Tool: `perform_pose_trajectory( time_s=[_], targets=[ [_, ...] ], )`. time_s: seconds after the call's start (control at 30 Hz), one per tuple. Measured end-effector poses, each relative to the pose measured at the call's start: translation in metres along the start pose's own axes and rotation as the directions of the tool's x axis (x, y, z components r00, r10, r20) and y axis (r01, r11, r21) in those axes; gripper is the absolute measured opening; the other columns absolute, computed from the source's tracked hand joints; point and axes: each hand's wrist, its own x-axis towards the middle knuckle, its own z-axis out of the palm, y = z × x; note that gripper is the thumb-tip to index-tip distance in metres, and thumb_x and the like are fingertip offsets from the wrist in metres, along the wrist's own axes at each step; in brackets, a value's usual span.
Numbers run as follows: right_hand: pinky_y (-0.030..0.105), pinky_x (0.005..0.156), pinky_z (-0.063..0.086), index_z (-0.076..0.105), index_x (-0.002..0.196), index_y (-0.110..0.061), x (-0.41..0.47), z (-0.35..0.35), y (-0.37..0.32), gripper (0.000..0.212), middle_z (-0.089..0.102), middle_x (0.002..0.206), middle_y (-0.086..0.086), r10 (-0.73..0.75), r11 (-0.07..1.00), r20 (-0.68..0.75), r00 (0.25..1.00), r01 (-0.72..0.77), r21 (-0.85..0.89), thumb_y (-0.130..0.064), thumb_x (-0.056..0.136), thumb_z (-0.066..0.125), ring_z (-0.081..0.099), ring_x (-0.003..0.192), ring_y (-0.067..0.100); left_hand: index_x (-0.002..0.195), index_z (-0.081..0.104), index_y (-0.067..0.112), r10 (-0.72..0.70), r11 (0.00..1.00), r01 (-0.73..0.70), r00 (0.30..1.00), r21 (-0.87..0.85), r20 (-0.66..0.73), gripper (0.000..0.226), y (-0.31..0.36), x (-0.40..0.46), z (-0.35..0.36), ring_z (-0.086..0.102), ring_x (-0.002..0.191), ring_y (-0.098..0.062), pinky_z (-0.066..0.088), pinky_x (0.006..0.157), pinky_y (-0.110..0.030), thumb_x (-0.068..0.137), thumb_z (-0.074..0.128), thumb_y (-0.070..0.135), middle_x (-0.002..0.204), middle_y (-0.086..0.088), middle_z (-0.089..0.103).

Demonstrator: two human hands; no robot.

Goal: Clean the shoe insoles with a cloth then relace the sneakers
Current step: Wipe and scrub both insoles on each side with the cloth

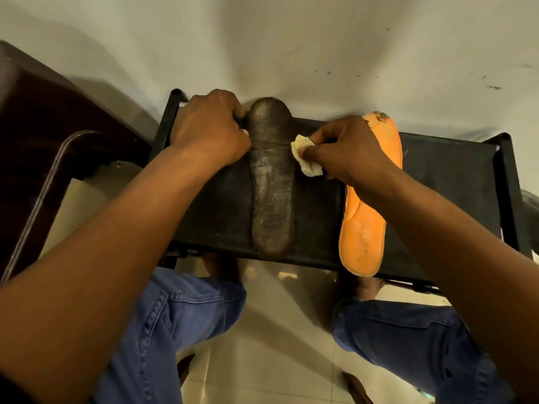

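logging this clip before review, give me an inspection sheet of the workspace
surface: black bench, dark top in a black frame, holding both insoles
job's things: dark insole lying lengthwise on the bench; orange insole beside it to the right, its near end past the bench edge; pale cloth at the dark insole's right edge; no sneakers or laces seen
clutter: nothing seen
grippers: left hand grips the dark insole's left edge near its far end; right hand pinches the cloth
cables: nothing seen
surroundings: pale wall with dark marks, dark brown furniture at left, tiled floor, blue jeans
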Motion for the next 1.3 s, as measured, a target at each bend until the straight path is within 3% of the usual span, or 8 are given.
perform_pose_trajectory(
  time_s=[0.27,0.43,0.63,0.87,0.97,1.07,1.2,1.3],
  targets=[
    [0.047,0.079,0.062,0.072,0.074,-0.024,-0.004,0.011,-0.002,0.012,0.073,0.087,-0.001,0.023,0.989,-0.020,1.000,-0.020,0.145,-0.023,0.084,0.079,0.071,0.084,0.017,0.123,0.067,0.022,-0.091,0.995,0.093,0.994,-0.030,0.061,0.036,0.006,0.001,0.008,0.064,0.112,-0.025,0.049,0.094,-0.033,0.087,0.074,0.027,0.116,-0.002,0.071],
    [0.040,0.070,0.064,0.069,0.090,-0.009,-0.005,0.007,-0.006,0.008,0.071,0.095,0.007,0.101,0.939,-0.046,0.994,-0.080,0.334,-0.018,0.092,0.069,0.071,0.083,0.020,0.117,0.067,0.025,-0.095,0.984,0.111,0.989,-0.139,0.117,0.041,0.005,0.001,0.009,0.070,0.100,-0.025,0.056,0.095,-0.043,0.083,0.077,0.046,0.106,-0.001,0.073],
    [0.038,0.067,0.063,0.061,0.100,-0.005,-0.007,0.007,-0.008,0.011,0.068,0.097,0.013,0.139,0.893,-0.042,0.989,-0.107,0.438,-0.016,0.096,0.060,0.071,0.078,0.022,0.101,0.067,0.023,-0.089,0.969,0.119,0.986,-0.217,0.144,0.034,0.009,-0.003,0.009,0.076,0.074,-0.021,0.061,0.086,-0.041,0.088,0.071,0.054,0.086,0.001,0.074],
    [0.045,0.082,0.062,0.060,0.106,-0.005,-0.013,0.004,-0.023,0.015,0.076,0.085,0.009,0.051,0.799,0.054,0.997,-0.073,0.596,-0.017,0.099,0.057,0.075,0.077,0.023,0.109,0.065,0.014,-0.096,0.866,0.222,0.953,-0.448,0.288,0.069,0.032,-0.019,-0.007,0.076,0.067,-0.016,0.064,0.063,-0.037,0.080,0.061,0.076,0.092,-0.006,0.074],
    [0.046,0.087,0.060,0.058,0.118,0.004,-0.014,0.003,-0.027,0.028,0.076,0.094,0.015,0.007,0.797,0.062,0.998,-0.043,0.602,-0.016,0.098,0.058,0.076,0.085,0.026,0.108,0.068,0.012,-0.090,0.849,0.233,0.948,-0.474,0.304,0.061,0.034,-0.019,-0.013,0.077,0.070,-0.018,0.064,0.063,-0.037,0.082,0.068,0.067,0.093,-0.005,0.076],
    [0.044,0.086,0.060,0.057,0.117,0.003,-0.013,0.002,-0.025,0.024,0.077,0.093,0.014,0.003,0.802,0.058,0.998,-0.037,0.597,-0.013,0.099,0.055,0.076,0.085,0.026,0.096,0.072,0.007,-0.108,0.834,0.219,0.965,-0.506,0.239,0.029,0.031,-0.017,-0.016,0.076,0.071,-0.018,0.061,0.057,-0.031,0.093,0.070,0.036,0.082,-0.005,0.076],
    [0.039,0.071,0.062,0.062,0.092,-0.011,-0.006,-0.002,-0.018,0.005,0.074,0.100,0.015,0.026,0.874,-0.114,0.993,0.033,0.485,-0.015,0.095,0.062,0.075,0.085,0.027,0.101,0.070,-0.003,-0.176,0.843,0.217,0.976,-0.493,0.129,0.022,0.027,-0.013,-0.023,0.073,0.088,-0.030,0.063,0.058,-0.038,0.089,0.068,0.015,0.098,-0.019,0.073],
    [0.036,0.067,0.064,0.062,0.084,-0.019,-0.002,-0.006,-0.014,0.010,0.069,0.101,0.010,0.031,0.913,-0.189,0.982,0.049,0.405,-0.017,0.092,0.068,0.073,0.088,0.023,0.109,0.069,0.006,-0.194,0.732,0.296,0.954,-0.614,0.229,0.019,0.025,-0.011,-0.027,0.074,0.089,-0.027,0.061,0.056,-0.032,0.091,0.069,0.013,0.106,-0.016,0.072]
  ],
)
